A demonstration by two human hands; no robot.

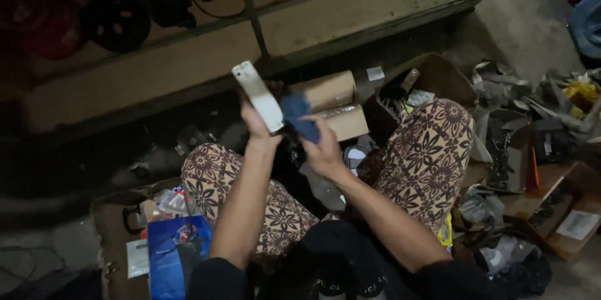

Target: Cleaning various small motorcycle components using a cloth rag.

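Two hands meet in front of me as I sit on the floor [75,237] with my knees spread in patterned trousers [432,150]. Far left by my thigh lies a blue packet [172,253] among other wrappers. My left hand [256,123] is closed around the lower end of a long white plastic piece [258,96], holding it up, tilted toward the left. Just to its right, my right hand [322,150] is clenched on a dark blue cloth [297,115], pressed against the white piece. Behind them sits a brown cardboard box [335,103]; further right, open boxes of scattered dark parts [544,209].
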